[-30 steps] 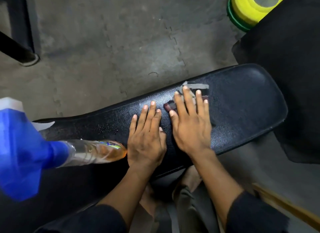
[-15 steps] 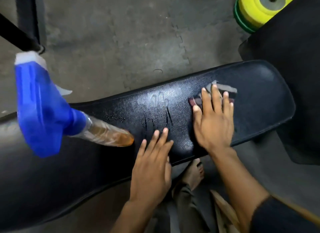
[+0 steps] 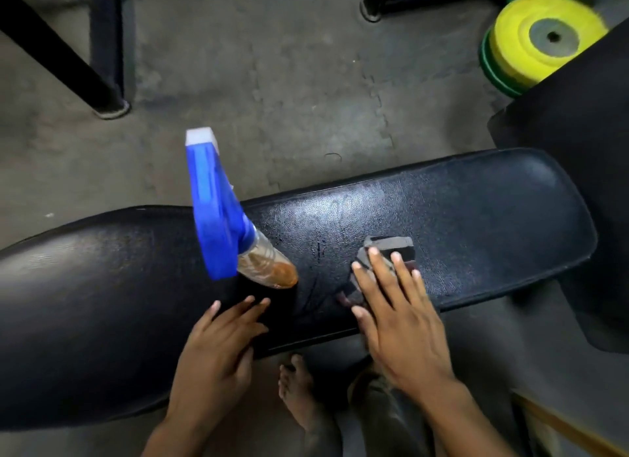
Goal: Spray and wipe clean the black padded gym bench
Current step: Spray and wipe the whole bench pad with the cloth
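Right hand [image 3: 401,324] is flat, fingers apart, pressing the cloth [image 3: 388,252] on the wet bench pad [image 3: 476,218]; left hand [image 3: 218,351] open, braced w/ nothing held. Wipe w/ overlapping strokes toward the spray bottle [image 3: 235,232].

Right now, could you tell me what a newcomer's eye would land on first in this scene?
Probably the spray bottle with its bright blue head, standing tilted on the black padded bench just beyond the left hand. Next, the yellow weight plate on the floor at the top right. Then the right hand, pressing a dark cloth flat on the wet-looking pad.
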Available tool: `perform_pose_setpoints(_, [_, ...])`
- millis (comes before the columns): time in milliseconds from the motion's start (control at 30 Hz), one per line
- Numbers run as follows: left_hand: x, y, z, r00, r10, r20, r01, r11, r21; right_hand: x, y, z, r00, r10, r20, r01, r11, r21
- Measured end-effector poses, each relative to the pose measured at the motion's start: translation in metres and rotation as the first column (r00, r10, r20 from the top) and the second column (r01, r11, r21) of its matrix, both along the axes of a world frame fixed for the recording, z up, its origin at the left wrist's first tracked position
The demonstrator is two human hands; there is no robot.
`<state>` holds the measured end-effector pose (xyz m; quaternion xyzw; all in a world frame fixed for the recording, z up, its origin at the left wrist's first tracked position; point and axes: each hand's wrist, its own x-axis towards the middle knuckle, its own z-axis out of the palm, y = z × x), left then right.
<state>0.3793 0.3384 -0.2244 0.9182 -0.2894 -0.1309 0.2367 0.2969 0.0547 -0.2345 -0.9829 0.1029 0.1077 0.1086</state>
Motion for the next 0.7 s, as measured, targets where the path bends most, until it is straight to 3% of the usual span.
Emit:
perform_pose_setpoints(133, [0.023, 0.003, -0.003, 0.991, 0.128, 0.04, -0.129, 0.991, 0.042, 0.051, -0.009, 0.004, 0.979, -0.203, 0.008, 0.203, 0.979, 0.026])
perform_pose_setpoints(233, [0.037, -0.004, -0.008, 0.967, 0.251, 0.03, -0.251, 0.968, 0.0, 0.106, -0.005, 0.001, 0.967, -0.255, 0.01, 0.255, 0.966, 0.048])
perform_pose_setpoints(367, [0.055, -0.014, -0.014, 0.943, 0.331, 0.037, -0.329, 0.943, -0.056, 0.128, 0.017, -0.006, 0.993, -0.116, 0.035, 0.114, 0.993, 0.034])
perform_pose_setpoints(533, [0.082, -0.032, -0.011, 0.917, 0.397, -0.021, -0.397, 0.911, -0.106, 0.069, 0.029, -0.004, 0.998, 0.038, 0.057, -0.04, 0.999, 0.026])
perform_pose_setpoints(633, [0.095, -0.043, -0.004, 0.923, 0.362, -0.134, -0.376, 0.921, -0.1, 0.04, 0.016, -0.004, 0.994, 0.094, 0.058, -0.094, 0.996, 0.0])
perform_pose_setpoints(700, [0.095, -0.044, -0.006, 0.95, 0.302, -0.075, -0.31, 0.942, -0.13, 0.046, 0.01, -0.005, 0.997, 0.05, 0.059, -0.05, 0.999, 0.0])
